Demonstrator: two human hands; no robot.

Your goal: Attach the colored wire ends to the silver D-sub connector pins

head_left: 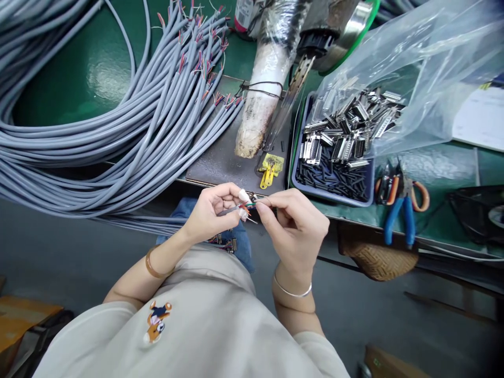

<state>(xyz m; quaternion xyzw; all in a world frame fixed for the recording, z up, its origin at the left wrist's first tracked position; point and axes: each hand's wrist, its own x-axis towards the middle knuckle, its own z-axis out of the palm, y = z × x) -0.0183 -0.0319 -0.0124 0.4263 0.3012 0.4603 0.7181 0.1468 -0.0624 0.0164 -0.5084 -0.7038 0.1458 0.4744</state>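
Note:
My left hand [212, 210] pinches the stripped end of a grey cable [235, 209], whose thin coloured wires [247, 208] fan out between my fingertips. My right hand [295, 223] meets it from the right, thumb and forefinger closed on those wire tips. Both hands hover just in front of the bench edge, above my lap. What lies at the very tips is too small to tell. A large bundle of similar grey cables [98, 131] sweeps across the green bench to the left, stripped ends pointing toward the middle.
A blue tray [333, 194] of black sleeves and metal connector shells stands right of centre, under a clear plastic bag [413, 68]. Blue and orange cutters [399, 202] lie beside it. A wrapped cylindrical fixture [263, 94] rests on a dark plate [220, 157] with a yellow clip [269, 172].

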